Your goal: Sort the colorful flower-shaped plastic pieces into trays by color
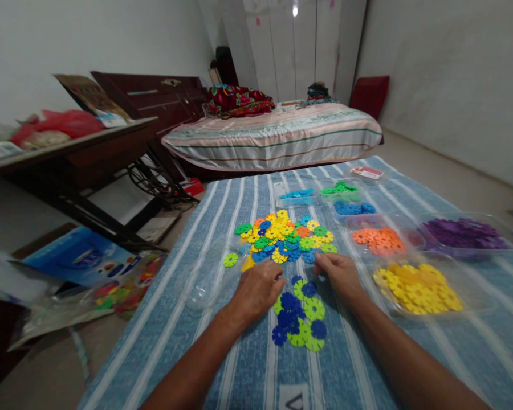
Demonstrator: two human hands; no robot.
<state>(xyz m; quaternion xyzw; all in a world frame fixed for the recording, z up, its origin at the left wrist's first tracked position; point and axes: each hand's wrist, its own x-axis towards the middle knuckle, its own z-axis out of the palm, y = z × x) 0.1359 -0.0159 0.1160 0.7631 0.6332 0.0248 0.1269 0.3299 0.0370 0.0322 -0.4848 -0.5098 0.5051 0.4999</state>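
Note:
My left hand (pixel 259 286) is closed, its fingers curled down at the near left edge of a mixed pile of notched plastic discs (pixel 277 228); what it holds, if anything, is hidden. A yellow disc (pixel 247 263) shows just beyond its knuckles. My right hand (pixel 338 274) is closed in a pinch at the pile's near right edge, its fingertips by a blue disc (pixel 308 257); I cannot make out what they grip. Between my forearms lies a smaller group of dark blue discs (pixel 289 310) and lime green discs (pixel 314 309).
Clear tubs hold yellow discs (pixel 419 289), orange discs (pixel 380 240), purple discs (pixel 464 233), blue discs (pixel 354 208), green discs (pixel 340 188) and light blue discs (pixel 297 195). A clear plastic container (pixel 200 293) and a lone lime disc (pixel 230 260) are left of the pile. A bed (pixel 273 139) stands behind.

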